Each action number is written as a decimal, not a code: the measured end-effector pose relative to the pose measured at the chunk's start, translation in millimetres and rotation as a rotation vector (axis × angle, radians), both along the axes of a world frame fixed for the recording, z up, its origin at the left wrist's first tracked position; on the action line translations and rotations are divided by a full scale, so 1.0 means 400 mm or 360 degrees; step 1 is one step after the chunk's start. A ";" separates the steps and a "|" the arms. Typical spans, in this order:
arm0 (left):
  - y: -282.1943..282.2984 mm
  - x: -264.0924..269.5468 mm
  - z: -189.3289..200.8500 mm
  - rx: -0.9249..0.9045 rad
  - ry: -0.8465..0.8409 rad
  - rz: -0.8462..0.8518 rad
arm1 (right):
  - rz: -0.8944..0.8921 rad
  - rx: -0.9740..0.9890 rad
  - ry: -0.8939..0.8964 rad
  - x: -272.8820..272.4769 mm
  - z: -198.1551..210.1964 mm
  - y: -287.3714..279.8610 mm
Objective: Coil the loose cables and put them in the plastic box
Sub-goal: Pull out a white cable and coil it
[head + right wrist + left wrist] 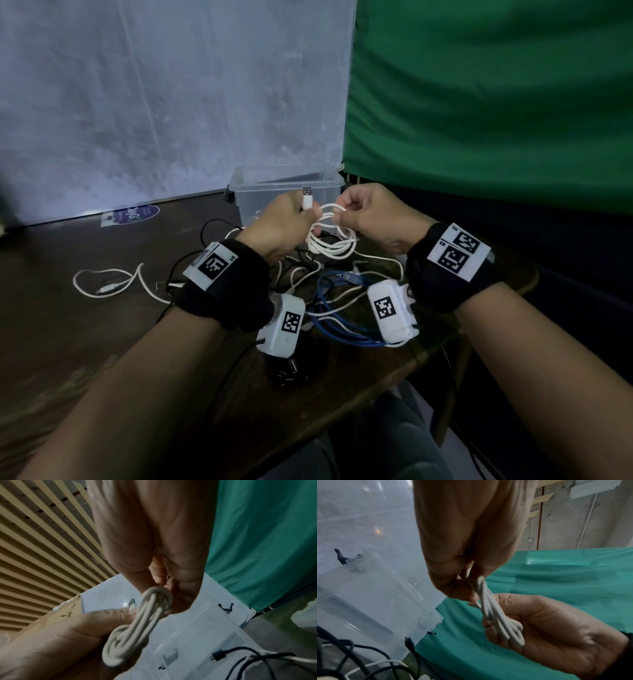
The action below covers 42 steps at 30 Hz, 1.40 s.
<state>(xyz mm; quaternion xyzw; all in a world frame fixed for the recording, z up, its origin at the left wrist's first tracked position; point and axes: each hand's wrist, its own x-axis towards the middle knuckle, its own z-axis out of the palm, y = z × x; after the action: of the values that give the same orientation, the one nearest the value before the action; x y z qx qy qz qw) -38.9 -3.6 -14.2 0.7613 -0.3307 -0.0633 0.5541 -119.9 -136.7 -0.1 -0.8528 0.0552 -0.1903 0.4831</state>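
At frame centre, both the left hand [281,222] and right hand [370,216] pinch the white cable [329,240], nearly coiled; next, probably tuck its USB plug [307,197] and drop it into the plastic box [260,195].

Coiled white cable [135,626] pinched between both hands above the clear plastic box [202,632].

The tag on my left wristband [215,265] reads "L1", I think. The white tag on my right wristband [457,251] shows "R5". The purple sticker [132,215] on the table has writing too blurred to read.
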 end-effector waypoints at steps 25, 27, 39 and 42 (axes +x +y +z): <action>0.017 -0.004 0.003 -0.0499 0.0707 -0.0060 | -0.0090 0.0129 -0.0101 0.004 0.006 -0.007; 0.022 -0.005 0.005 -0.0387 0.0623 -0.0171 | -0.0098 0.0109 -0.0090 0.008 0.006 -0.004; 0.030 -0.006 0.013 -0.0238 0.0490 -0.0179 | -0.0131 0.0137 -0.0188 0.011 -0.001 -0.005; 0.030 -0.009 0.021 -0.0026 0.0194 -0.0186 | -0.0159 0.0168 -0.0177 0.011 -0.002 -0.006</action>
<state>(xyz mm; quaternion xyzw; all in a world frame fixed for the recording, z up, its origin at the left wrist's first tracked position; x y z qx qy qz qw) -42.6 8.5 -5.9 0.7309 -0.3406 -0.1391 0.5748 -115.7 -139.1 -0.8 -0.8105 0.0806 -0.2582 0.5195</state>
